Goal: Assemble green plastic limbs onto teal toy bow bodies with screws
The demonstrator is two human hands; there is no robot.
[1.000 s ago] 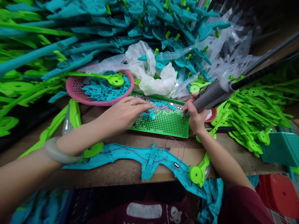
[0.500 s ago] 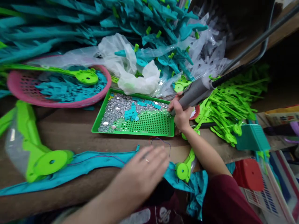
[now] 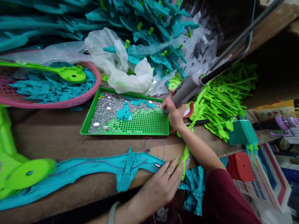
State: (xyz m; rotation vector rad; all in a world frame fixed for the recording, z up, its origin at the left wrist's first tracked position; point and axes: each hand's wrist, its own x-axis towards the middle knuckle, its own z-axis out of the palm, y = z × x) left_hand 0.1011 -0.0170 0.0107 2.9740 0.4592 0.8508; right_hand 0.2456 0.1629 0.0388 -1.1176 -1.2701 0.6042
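Note:
My right hand (image 3: 175, 110) is wrapped round a grey power screwdriver (image 3: 187, 90), held tilted over the right end of a green perforated tray (image 3: 125, 133). Silver screws (image 3: 106, 107), a few round metal discs and small teal pieces (image 3: 124, 112) lie in that tray. Down in front, my left hand (image 3: 160, 183) has its fingers closed over the lower end of a lime-green plastic arm (image 3: 185, 160); its round end is hidden. Beside those fingers stretches a long teal plastic part (image 3: 93, 165) with thin red and blue wires and small silver cells (image 3: 157, 165).
A pink basket (image 3: 93, 90) of teal pieces stands at left, near a large lime-green part (image 3: 30, 174). Teal parts (image 3: 58, 25) and crumpled plastic bags (image 3: 130, 77) are heaped behind. Lime-green arms (image 3: 217, 105) pile up at right, near a teal box (image 3: 243, 133) and red container (image 3: 240, 166).
My left hand has moved right and down, from above the teal part to the lime-green arm, uncovering the wires and cells. My right hand still holds the screwdriver. The view has shifted right.

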